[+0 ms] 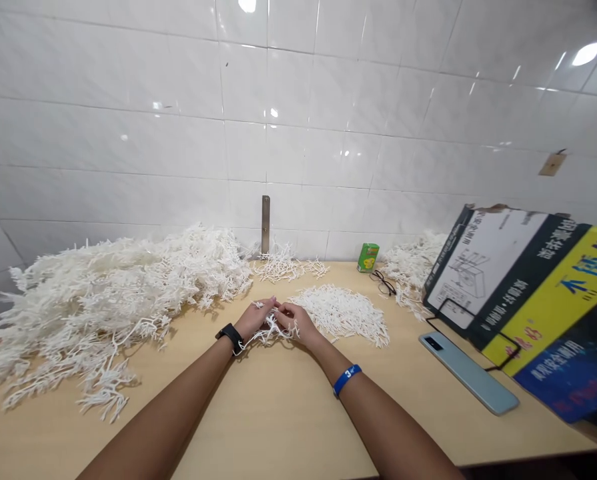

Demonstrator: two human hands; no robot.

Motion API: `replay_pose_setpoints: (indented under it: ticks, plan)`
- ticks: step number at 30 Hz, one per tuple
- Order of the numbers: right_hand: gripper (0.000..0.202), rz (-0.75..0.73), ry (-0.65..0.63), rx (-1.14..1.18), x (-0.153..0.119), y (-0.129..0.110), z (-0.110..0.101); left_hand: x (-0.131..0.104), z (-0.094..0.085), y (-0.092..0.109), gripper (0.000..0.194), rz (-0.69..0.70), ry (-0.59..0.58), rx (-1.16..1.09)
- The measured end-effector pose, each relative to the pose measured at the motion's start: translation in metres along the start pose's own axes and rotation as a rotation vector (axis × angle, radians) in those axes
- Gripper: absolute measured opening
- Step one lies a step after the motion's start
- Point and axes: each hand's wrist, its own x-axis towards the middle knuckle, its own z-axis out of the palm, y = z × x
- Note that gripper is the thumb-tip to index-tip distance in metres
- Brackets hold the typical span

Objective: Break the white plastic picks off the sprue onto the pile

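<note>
My left hand [255, 319], with a black watch at its wrist, has its fingers closed on a white branched plastic sprue [271, 330]. Fingers of my right hand [299, 321] pinch at the same sprue, close against the left fingertips. Thin branches of it hang below both hands over the table. Just right of my right hand spreads a flat pile of small white pieces [345, 312]. To the left rises a large heap of white branched sprues [128, 287]. Behind my hands lies a loose bunch of bare branched strips [288, 265].
A metal bracket [265, 225] stands against the tiled wall. Toward the back right are a green box [368, 257], eyeglasses [384, 283] and another white heap [415, 260]. A phone [468, 373] lies before a large printed carton [528, 300] on the wooden table [273, 427].
</note>
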Motion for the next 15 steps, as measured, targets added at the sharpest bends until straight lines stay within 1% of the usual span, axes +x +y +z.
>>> replay_pose_setpoints:
  ticks: [3, 5, 7, 9, 12, 15]
  plan:
    - [0.026, 0.045, 0.097, -0.033, 0.001, -0.005, -0.003, -0.003, -0.001, 0.003, 0.051, 0.021, -0.076, -0.006]
    - [0.026, 0.052, 0.138, -0.064, 0.001, -0.008, -0.005, -0.004, -0.001, 0.003, 0.054, 0.027, -0.116, 0.029]
    - [0.027, 0.043, 0.144, -0.068, 0.000, -0.009, -0.007, -0.004, -0.001, 0.003, 0.055, 0.030, -0.137, 0.059]
    - [0.029, 0.034, 0.136, -0.040, -0.001, -0.008, -0.008, -0.004, -0.001, 0.001, 0.053, 0.038, -0.141, 0.072]
    - [0.030, 0.040, 0.119, 0.004, 0.001, -0.004, -0.008, -0.003, -0.002, -0.002, 0.047, 0.045, -0.131, 0.056]
    - [0.031, 0.047, 0.115, -0.042, 0.006, 0.002, -0.009, 0.000, -0.003, -0.005, 0.046, 0.052, -0.100, 0.001]
